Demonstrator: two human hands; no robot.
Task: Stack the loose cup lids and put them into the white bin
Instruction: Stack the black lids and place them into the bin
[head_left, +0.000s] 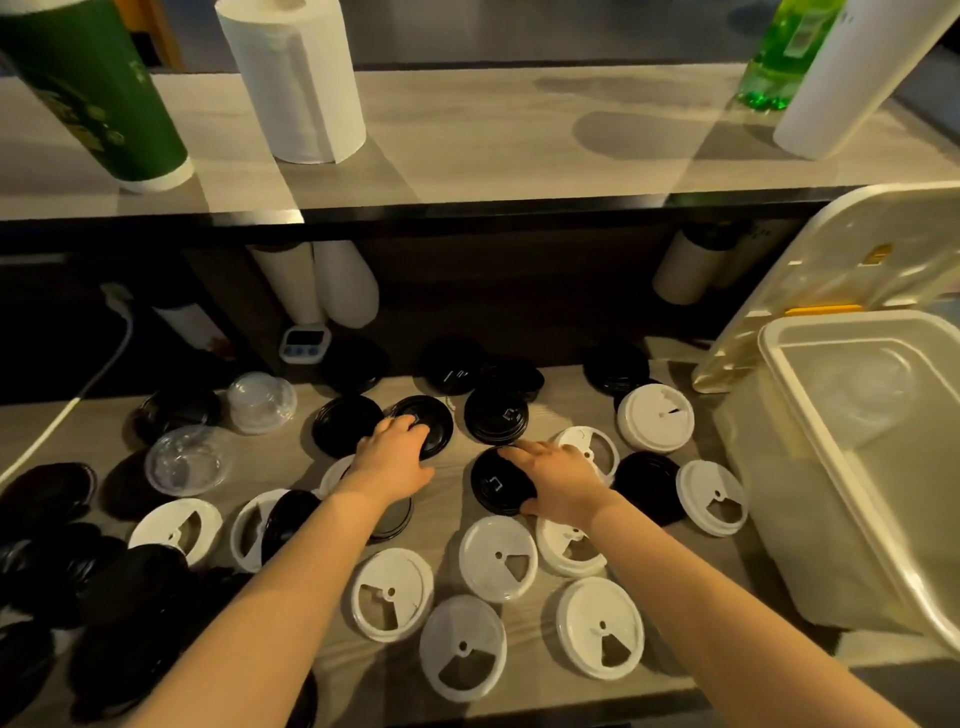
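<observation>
Your L hand is on a black lid at the back-centre of the bench. The grip is half closed: fingers bent down onto the lid top, thumb spread out near its front rim. Your R hand lies over a second black lid just beside. Its fingers go nearly straight across the top and the thumb hooks the near edge, so this grip holds the lid between thumb and fingers. Both lids look flat on the bench.

Many white lids lie loose around your forearms, some touching each other. Other black lids are at the back, w/ a dark heap at far L. A clear dome lid is at L, and a small clear stack is behind it.

The white bin stands at the R end of the bench, its cover swung up. It is apart from both hands. I cannot tell what is inside.
</observation>
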